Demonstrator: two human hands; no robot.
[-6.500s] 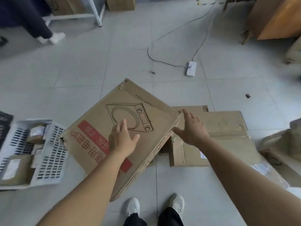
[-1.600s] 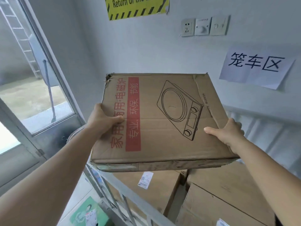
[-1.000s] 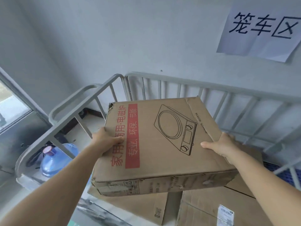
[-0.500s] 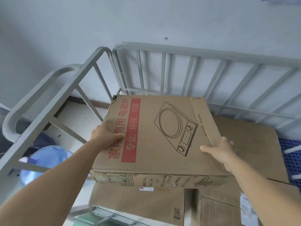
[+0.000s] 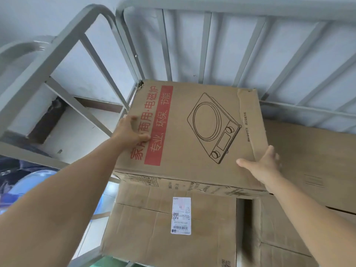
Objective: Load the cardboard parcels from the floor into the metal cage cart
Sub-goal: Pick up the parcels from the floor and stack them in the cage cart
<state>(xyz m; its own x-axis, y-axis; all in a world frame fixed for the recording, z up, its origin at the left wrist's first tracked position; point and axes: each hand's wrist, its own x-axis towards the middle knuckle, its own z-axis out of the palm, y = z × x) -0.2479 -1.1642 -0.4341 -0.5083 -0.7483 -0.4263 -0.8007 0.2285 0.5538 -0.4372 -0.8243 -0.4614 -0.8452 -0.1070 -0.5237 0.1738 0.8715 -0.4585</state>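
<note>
Soft, even daylight with wide-angle bending at the edges

Diffuse light fills the scene brightly, without glare. The cage cart (image 5: 204,45) bars bow and fan outward towards 12 and 2 o'clock. Motion blur smears the blue shape at 8 o'clock. A dark shadow sits in the gap between parcels at 5 o'clock

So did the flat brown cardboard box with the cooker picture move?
Yes. The flat brown cardboard box went down and forward into the grey metal cage cart, toward its back bars.

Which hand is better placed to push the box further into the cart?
Probably the right hand: it grips the cooker box at its near corner. The left hand sits further along the side edge.
</note>
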